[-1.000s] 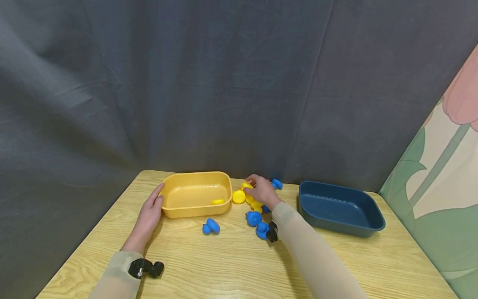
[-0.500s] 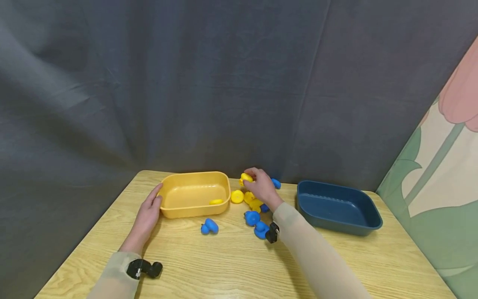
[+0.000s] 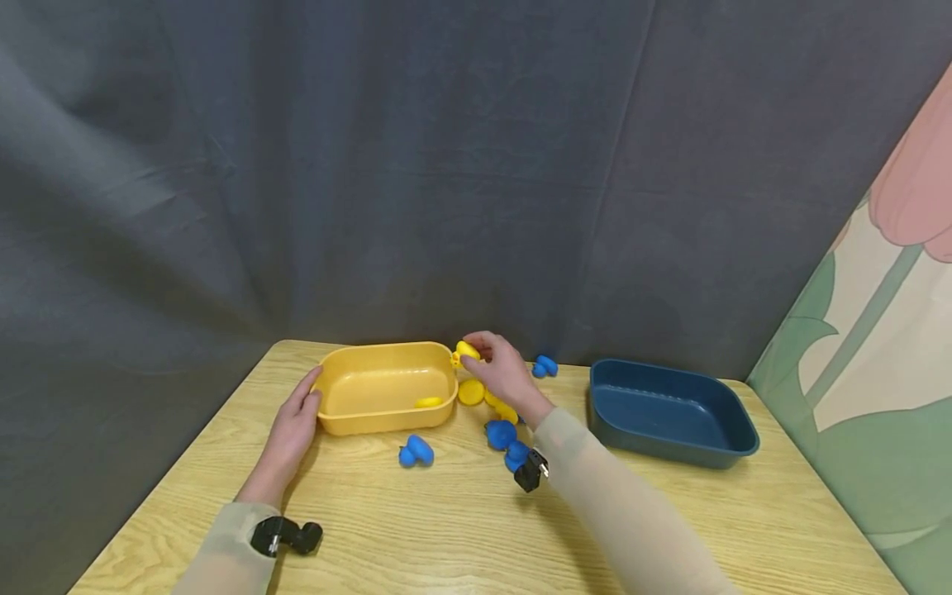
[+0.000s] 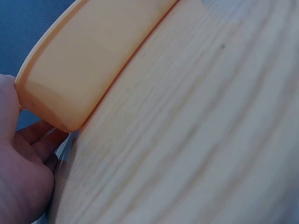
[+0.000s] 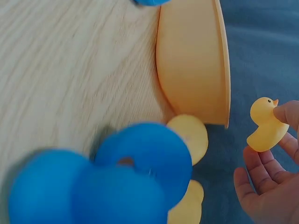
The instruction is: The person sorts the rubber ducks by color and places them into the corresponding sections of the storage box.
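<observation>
In the head view my right hand (image 3: 506, 372) pinches a yellow rubber duck (image 3: 467, 350) between thumb and fingers, raised at the right end of a yellow bin (image 3: 387, 421). The right wrist view shows the duck (image 5: 267, 125) side-on, thumb by its beak. My left hand (image 3: 296, 421) rests against the bin's left end, fingers along the outer wall and thumb at the front corner. One yellow piece (image 3: 429, 402) lies in the bin. Beside the bin, more yellow ducks (image 3: 471, 392) lie on the table, partly hidden by my right hand.
Several blue ducks lie about the wooden table (image 3: 416, 537): one (image 3: 418, 450) before the bin, one (image 3: 545, 365) at the back, others (image 3: 502, 434) near my right wrist. A dark blue bin (image 3: 673, 450) stands at the right. A dark curtain (image 3: 446, 165) hangs behind.
My right hand has lifted a yellow duck from the pile and carried it left to the yellow bin's right end. The left hand stays against the bin.
</observation>
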{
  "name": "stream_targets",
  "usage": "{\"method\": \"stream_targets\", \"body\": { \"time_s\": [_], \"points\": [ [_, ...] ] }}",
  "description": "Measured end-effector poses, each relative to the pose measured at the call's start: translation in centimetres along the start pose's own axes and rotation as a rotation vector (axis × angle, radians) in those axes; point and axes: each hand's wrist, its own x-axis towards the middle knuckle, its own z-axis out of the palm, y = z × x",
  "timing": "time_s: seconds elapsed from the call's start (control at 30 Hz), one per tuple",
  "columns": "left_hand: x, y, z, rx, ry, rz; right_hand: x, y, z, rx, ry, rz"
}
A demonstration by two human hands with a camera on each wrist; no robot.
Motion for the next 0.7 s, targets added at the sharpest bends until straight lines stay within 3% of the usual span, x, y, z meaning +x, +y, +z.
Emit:
{"method": "stream_targets", "body": {
  "time_s": [0.37,0.7],
  "points": [
    [0.2,0.0,0.0,0.013,-0.006,0.005,-0.4,-1.5,1.6,0.025,-0.055,-0.052],
    [0.0,0.1,0.2,0.017,-0.020,-0.008,-0.3,-1.4,2.1,0.003,-0.051,-0.062]
  ]
}}
